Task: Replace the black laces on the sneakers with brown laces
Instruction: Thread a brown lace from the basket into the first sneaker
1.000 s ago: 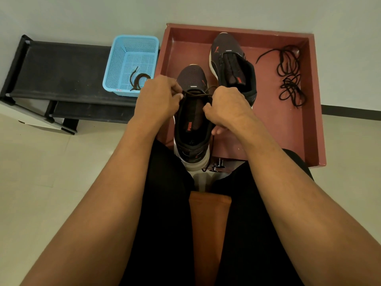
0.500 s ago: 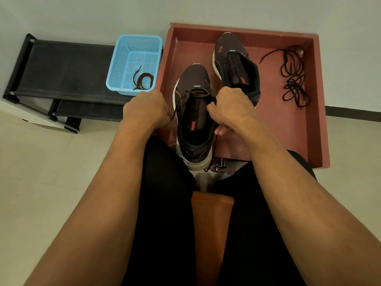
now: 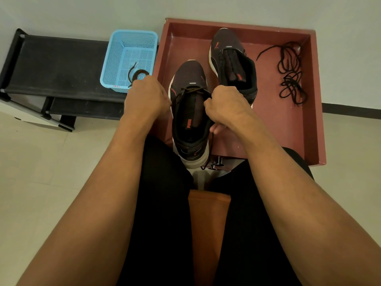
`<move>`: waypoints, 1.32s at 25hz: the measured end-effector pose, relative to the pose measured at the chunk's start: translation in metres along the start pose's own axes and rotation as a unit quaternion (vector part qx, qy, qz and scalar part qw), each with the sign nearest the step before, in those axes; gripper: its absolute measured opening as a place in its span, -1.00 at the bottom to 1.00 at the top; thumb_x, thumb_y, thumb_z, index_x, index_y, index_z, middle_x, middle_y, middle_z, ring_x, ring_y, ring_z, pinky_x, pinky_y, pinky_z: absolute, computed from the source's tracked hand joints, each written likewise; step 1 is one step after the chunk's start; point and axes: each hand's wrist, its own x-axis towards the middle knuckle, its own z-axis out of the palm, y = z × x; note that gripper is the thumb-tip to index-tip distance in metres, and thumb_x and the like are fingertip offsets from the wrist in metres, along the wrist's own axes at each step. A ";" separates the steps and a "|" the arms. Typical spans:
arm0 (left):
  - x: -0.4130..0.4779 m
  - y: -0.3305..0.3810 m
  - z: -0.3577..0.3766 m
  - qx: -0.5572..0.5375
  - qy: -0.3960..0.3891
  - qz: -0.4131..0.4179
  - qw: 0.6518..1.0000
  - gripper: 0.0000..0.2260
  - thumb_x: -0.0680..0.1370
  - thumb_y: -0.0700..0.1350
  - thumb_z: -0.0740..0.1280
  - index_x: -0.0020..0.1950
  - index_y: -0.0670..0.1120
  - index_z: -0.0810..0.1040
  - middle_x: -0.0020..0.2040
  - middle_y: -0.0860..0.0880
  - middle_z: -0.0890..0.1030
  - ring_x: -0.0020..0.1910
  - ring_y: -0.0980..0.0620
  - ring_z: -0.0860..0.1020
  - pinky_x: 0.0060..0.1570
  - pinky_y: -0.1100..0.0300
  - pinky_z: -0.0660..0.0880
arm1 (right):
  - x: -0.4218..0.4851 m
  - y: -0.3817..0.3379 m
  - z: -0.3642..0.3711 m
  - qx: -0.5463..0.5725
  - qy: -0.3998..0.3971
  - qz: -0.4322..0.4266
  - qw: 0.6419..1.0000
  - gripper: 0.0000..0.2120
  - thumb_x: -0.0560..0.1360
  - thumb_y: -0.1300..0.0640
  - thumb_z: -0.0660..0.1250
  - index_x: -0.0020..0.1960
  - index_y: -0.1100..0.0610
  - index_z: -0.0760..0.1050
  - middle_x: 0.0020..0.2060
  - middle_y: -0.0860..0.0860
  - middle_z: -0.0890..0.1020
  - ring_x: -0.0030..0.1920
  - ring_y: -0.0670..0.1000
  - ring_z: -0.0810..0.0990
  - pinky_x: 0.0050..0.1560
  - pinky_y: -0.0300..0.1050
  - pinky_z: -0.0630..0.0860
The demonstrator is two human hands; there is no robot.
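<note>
Pale floor tiles carry a red-brown tray (image 3: pixel 317 100); the near sneaker (image 3: pixel 188 79) sits at its front, heel toward you, eyelets up. Your left hand (image 3: pixel 144 100) at 9 o'clock and right hand (image 3: pixel 226 106) at 3 each curl their fingers tight on an end of the brown lace (image 3: pixel 191 90), probably evening it. Discarded black laces (image 3: pixel 288 75) lie at 2; a spare brown lace (image 3: pixel 138 74) waits in the blue basket (image 3: pixel 115 58) at 10.

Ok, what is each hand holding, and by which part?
Both hold the thin brown lace threaded through the near dark mesh sneaker: the left hand pinches its left strand, the right hand grips its right strand.
</note>
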 end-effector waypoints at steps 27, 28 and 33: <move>0.002 0.008 0.005 -0.137 0.012 0.042 0.990 -0.92 0.56 -0.14 0.48 -0.01 0.02 0.76 -0.11 -0.04 0.73 -0.02 -0.02 0.70 0.17 0.04 0.62 | 0.015 0.001 0.011 -0.020 0.149 -0.035 0.988 -0.89 0.60 0.20 0.34 0.03 0.18 0.64 -0.15 0.17 0.64 -0.26 0.23 0.69 -0.14 0.09 0.72; 0.002 0.008 0.005 -0.133 0.010 0.035 0.990 -0.91 0.56 -0.14 0.48 -0.01 0.02 0.76 -0.11 -0.04 0.73 0.01 -0.02 0.69 0.20 0.05 0.61 | 0.015 0.001 0.011 -0.030 0.140 -0.027 0.989 -0.89 0.60 0.23 0.33 0.03 0.22 0.62 -0.11 0.20 0.63 -0.21 0.26 0.69 -0.11 0.12 0.72; -0.002 0.007 0.001 -0.127 0.013 0.033 0.991 -0.89 0.56 -0.16 0.46 -0.01 0.01 0.77 -0.13 -0.02 0.73 -0.01 0.01 0.69 0.17 0.10 0.60 | 0.012 0.000 0.006 -0.032 0.117 -0.020 0.992 -0.91 0.59 0.25 0.31 -0.06 0.25 0.56 -0.14 0.19 0.64 -0.25 0.22 0.70 -0.13 0.13 0.71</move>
